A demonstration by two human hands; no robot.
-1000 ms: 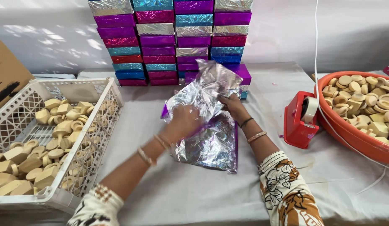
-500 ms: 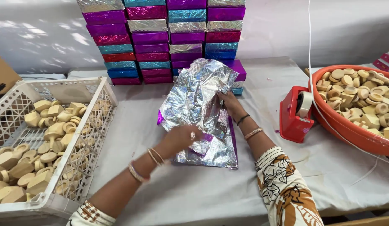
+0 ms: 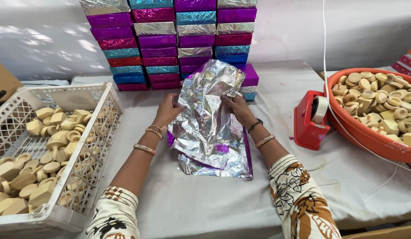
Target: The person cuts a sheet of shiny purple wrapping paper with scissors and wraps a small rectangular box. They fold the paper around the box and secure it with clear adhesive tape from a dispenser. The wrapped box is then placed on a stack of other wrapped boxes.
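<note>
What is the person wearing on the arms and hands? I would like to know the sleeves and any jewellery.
Both arms have short cream sleeves with a dark and orange floral print. The left hand has no glove; its wrist carries thin gold bangles, one further up the forearm. The right hand is also bare, with a dark band at the wrist and a gold bangle behind it.
</note>
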